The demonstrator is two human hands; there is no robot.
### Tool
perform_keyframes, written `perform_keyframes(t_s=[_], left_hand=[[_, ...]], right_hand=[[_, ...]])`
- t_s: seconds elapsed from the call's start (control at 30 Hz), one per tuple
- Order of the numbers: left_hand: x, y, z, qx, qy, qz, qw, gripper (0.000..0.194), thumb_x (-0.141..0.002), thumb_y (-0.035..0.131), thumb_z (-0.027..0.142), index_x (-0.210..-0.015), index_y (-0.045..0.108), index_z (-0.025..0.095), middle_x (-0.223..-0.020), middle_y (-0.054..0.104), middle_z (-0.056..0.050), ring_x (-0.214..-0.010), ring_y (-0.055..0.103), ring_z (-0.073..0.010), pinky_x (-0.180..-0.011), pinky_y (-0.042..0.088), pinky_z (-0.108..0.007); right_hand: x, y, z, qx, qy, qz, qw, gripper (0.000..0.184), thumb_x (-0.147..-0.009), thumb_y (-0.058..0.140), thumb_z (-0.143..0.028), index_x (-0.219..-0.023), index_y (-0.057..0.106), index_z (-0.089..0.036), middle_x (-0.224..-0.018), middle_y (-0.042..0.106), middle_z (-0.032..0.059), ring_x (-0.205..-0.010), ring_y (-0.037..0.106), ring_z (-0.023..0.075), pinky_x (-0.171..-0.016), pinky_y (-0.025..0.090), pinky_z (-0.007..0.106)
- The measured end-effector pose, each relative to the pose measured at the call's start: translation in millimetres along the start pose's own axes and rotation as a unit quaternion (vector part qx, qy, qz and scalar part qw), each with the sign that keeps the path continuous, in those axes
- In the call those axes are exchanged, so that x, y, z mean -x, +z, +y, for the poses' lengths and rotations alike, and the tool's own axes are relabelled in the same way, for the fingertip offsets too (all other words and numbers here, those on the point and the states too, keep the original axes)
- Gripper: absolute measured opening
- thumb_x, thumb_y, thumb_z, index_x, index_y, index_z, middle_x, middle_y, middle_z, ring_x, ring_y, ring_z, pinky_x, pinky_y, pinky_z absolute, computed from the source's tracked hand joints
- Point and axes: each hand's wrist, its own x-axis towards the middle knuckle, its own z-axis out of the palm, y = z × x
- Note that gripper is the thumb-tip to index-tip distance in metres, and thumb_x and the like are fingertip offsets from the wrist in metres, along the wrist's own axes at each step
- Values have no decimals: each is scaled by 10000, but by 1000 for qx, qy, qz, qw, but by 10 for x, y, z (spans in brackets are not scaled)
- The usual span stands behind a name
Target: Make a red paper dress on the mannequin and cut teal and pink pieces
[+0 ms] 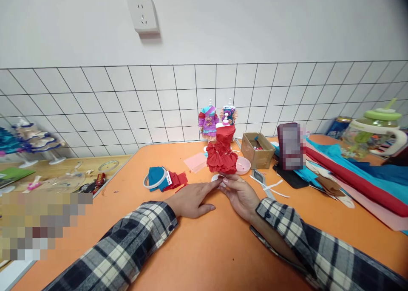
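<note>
A small dress form in a red crepe-paper dress (222, 148) with a ruffled skirt stands upright in front of me. Part of its round white base (216, 178) shows below the hem. My left hand (193, 199) lies palm down on the table, its thumb apart and its forefinger stretched to the base. From the other side, my right hand (239, 195) has thumb and fingers pinched together just under the hem. What sits between those fingertips is hidden.
Left of the dress lie a pale tape ring (155, 179) and teal and red paper (175, 179). Behind are two dressed forms, a pink dish (244, 165) and a cardboard box (257, 151). Scissors (259, 177), a phone (290, 146), paper rolls (357, 178) and a jug (371, 134) stand right.
</note>
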Motion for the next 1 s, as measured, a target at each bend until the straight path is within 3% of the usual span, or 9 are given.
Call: perform_keyframes(t_s=[0.27, 0.5, 0.83, 1.0], left_hand=[[5, 0, -2, -1, -1, 2, 1000, 765, -897, 558, 420, -1508, 131, 249, -1455, 482, -137, -1243, 552, -295, -1026, 450, -435], [11, -1, -2, -11, -3, 5, 1000, 725, -901, 547, 440, -1487, 181, 220, -1421, 511, -158, -1223, 566, -303, -1006, 461, -434], [11, -19, 17, 6, -2, 5, 1000, 724, -890, 568, 412, -1490, 200, 239, -1424, 511, -136, -1234, 557, -292, -1022, 450, -427], [17, -22, 24, 16, -1, 2, 1000, 745, -894, 566, 402, -1507, 170, 251, -1455, 481, -128, -1264, 534, -277, -1039, 440, -413]], right_hand=[[12, 7, -7, -16, 11, -19, 1000, 383, -566, 823, -186, -924, 711, -262, -998, 676, -28, -904, 571, 133, -853, 441, 283], [0, -5, -11, -21, 20, -38, 999, 289, -537, 839, -170, -795, 720, -225, -908, 690, -11, -927, 582, 146, -931, 427, 322], [1, -6, -5, -29, 13, -67, 997, 343, -530, 814, -130, -856, 760, -225, -1001, 712, 24, -989, 569, 180, -981, 400, 355], [-28, -33, 4, 0, 1, -78, 997, 352, -542, 826, -177, -886, 768, -222, -955, 718, 15, -920, 567, 167, -955, 392, 332]])
